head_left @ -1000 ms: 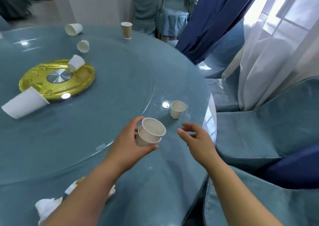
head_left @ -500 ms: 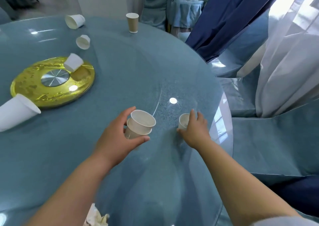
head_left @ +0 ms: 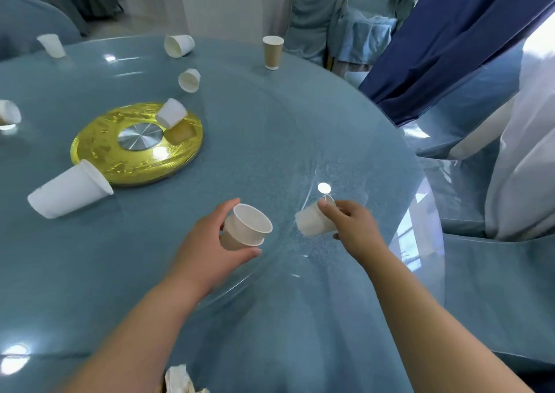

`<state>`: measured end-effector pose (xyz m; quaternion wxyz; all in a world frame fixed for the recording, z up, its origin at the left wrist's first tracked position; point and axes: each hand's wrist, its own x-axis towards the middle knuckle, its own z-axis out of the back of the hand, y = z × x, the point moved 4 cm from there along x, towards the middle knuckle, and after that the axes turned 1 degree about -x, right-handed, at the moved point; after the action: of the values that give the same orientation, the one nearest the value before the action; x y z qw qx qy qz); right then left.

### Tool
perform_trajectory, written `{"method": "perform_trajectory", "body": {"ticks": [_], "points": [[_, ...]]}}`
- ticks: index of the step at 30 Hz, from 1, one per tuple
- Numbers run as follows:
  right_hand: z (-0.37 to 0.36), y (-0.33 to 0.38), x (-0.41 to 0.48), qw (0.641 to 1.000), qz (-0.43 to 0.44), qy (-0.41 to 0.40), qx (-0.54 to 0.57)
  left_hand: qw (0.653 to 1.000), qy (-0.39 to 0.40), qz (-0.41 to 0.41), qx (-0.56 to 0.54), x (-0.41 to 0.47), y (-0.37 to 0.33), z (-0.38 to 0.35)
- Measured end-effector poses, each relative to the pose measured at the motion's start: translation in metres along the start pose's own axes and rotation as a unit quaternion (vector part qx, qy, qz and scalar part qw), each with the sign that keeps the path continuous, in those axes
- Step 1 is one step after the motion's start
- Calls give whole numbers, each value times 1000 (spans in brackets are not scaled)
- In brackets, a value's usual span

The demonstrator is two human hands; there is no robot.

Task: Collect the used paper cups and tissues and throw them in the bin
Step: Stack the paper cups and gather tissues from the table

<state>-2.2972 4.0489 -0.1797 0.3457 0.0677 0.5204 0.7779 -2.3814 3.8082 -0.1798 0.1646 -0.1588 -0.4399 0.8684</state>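
My left hand (head_left: 207,251) grips stacked white paper cups (head_left: 246,227), mouth up, above the round table (head_left: 300,122). My right hand (head_left: 351,227) holds a small white paper cup (head_left: 312,221), tipped on its side with its base toward the left. More cups lie about: a big white one on its side (head_left: 69,190), one leaning on the gold disc (head_left: 171,113), two tipped ones farther back (head_left: 189,80) (head_left: 178,45), a brown upright one (head_left: 272,52). A crumpled tissue (head_left: 180,380) lies at the near edge.
A gold turntable disc (head_left: 102,140) sits mid-table. Two more white cups are at the far left (head_left: 52,45) (head_left: 9,113). Covered chairs (head_left: 495,266) stand to the right, with a dark blue curtain (head_left: 435,47) and a white sheer curtain (head_left: 528,152) behind them.
My right hand reached the small cup near the table edge, took hold of it and lifted it, tipping it sideways. My left hand kept holding its cups.
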Motion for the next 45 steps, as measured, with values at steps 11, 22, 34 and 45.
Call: {"method": "perform_trajectory", "body": {"ticks": [11,22,34,45], "points": [[-60,55,-76,975,112,192,-3,999,9,-25,44,-38,5,14],[-104,85,-119,985,112,135,-1,999,-33,-5,-6,-78,55,81],[-249,119,-144,977,81,160,-114,992,-98,57,-63,-107,162,218],[-325,84,-133,887,-3,196,-417,989,-97,65,-94,-103,224,300]]}}
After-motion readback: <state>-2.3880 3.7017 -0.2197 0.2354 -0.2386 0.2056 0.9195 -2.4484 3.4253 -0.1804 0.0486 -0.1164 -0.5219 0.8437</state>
